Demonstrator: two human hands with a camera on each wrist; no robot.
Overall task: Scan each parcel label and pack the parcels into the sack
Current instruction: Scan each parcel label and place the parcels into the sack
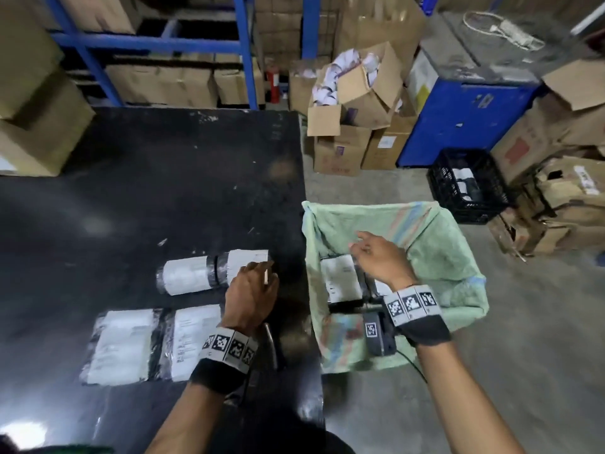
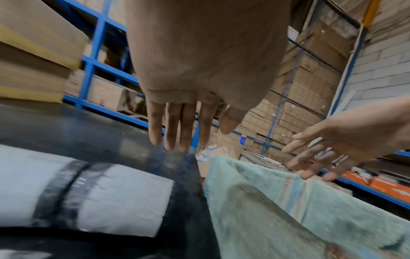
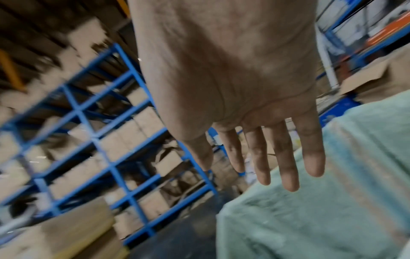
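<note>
Only the head view shows the parcels [image 1: 342, 278] already lying inside the green sack [image 1: 451, 253] beside the black worktop [image 1: 163, 191], where more parcels [image 1: 196, 273] wait. The wrist views show both palms: the left hand [image 2: 199, 70], fingers straight, hovers over the worktop's parcels. The right hand [image 3: 233, 78], fingers spread, hangs above the sack, holding nothing.

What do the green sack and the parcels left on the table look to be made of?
Pale green sack: looks like woven plastic fabric, matte, with faded stripes and soft folds. Rolled black parcel with white labels: apparently glossy plastic film, judging by its sheen; the labels look like paper.
</note>
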